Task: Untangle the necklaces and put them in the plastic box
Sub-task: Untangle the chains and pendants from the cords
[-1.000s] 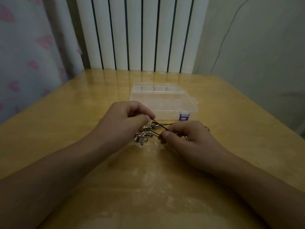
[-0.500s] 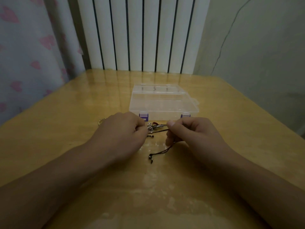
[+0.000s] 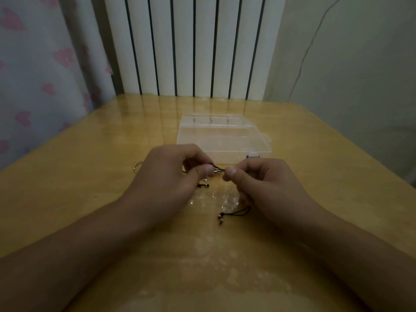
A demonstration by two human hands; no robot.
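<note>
Since a second ago both hands have drawn closer together and lifted slightly toward the plastic box [image 3: 221,139], and a loose black cord end [image 3: 234,214] now trails out on the bench [image 3: 90,176] below the right hand [image 3: 258,188], where none lay free before. The left hand [image 3: 171,176] pinches the tangle of necklaces [image 3: 217,171] between thumb and forefinger, and the right hand pinches the same short stretch of black cord from the other side, thumb tips almost touching. Small silvery pieces hang under the left fingers [image 3: 208,170], partly hidden; another cord end [image 3: 203,185] pokes out beneath that hand. The box sits closed just beyond the hands, its lid down. To do this step well, I judge the pull should stay gentle: ease the knot open by working one strand loose instead of tugging both ways, which would likely tighten it. Keeping the tangle low over the bench would stop freed pendants from swinging back through the loops.
</note>
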